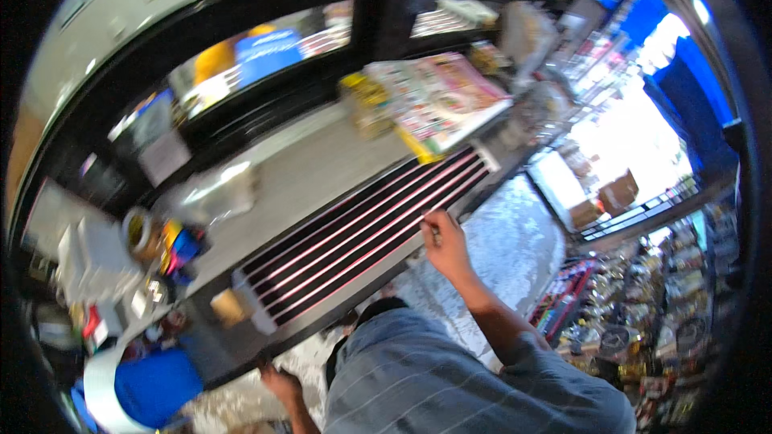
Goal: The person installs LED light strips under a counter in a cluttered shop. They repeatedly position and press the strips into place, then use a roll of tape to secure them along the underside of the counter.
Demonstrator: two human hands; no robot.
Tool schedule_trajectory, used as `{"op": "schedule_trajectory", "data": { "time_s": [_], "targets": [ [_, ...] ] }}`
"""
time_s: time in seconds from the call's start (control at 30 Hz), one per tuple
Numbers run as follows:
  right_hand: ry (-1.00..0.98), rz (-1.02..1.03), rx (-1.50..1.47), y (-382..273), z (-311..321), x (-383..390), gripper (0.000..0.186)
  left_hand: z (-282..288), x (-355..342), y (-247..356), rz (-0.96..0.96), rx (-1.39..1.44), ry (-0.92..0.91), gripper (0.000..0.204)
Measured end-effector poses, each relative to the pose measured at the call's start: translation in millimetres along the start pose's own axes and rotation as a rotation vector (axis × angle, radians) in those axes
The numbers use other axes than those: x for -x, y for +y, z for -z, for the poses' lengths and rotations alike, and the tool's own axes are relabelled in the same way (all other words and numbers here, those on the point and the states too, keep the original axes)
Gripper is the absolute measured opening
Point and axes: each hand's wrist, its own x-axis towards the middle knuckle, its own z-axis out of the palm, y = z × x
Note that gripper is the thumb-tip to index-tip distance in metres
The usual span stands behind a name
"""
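Note:
A long black panel with pale, pink-edged stripes (pixel 366 237) lies along the front of the grey counter (pixel 322 149). Over its front edge, towards the right, is my right hand (pixel 447 247). Its fingers are curled together; whatever they may hold is too small to make out. Low on the left, my left hand (pixel 281 386) hangs beside the counter's front edge, blurred, with its fingers partly hidden. A small tan block (pixel 230 308) sits at the panel's left end.
A stack of colourful printed magazines or sheets (pixel 438 100) rests at the back right. On the left are white foam boxes (pixel 95 261), a tape roll (pixel 138 229) and a clear plastic bag (pixel 213 193). A blue rounded object (pixel 157 386) is at lower left. Packed goods (pixel 643 305) fill the right side.

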Motion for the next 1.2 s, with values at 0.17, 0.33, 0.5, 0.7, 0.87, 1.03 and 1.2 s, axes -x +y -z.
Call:
{"op": "schedule_trajectory", "data": {
  "time_s": [0.17, 0.33, 0.5, 0.7, 0.87, 1.03, 1.2],
  "targets": [
    [0.317, 0.211, 0.239, -16, 68, -174, 0.035, -6, 1, 6, -0.051, -0.078, 0.033, 0.066],
    [0.14, 0.206, 0.433, 12, 83, -251, 0.022, -7, 13, 25, -0.236, -0.468, 0.342, 0.063],
    [-0.003, 0.153, 0.422, 31, 76, -255, 0.015, -15, 21, 59, -0.115, -0.349, 0.267, 0.066],
    [-0.098, 0.186, 0.404, 33, 83, -248, 0.037, -10, 20, 118, -0.116, -0.255, 0.312, 0.07],
    [0.056, 0.279, 0.297, 30, 113, -259, 0.036, 0, 34, 183, -0.137, -0.053, 0.337, 0.073],
    [0.065, 0.464, -0.187, -6, 171, -223, 0.028, 68, 33, 289, 0.15, 0.631, -0.018, 0.083],
    [-0.542, 0.743, -0.435, -57, 172, -143, 0.036, 95, -7, 418, 0.006, 1.357, -0.236, 0.076]
  ]
}}
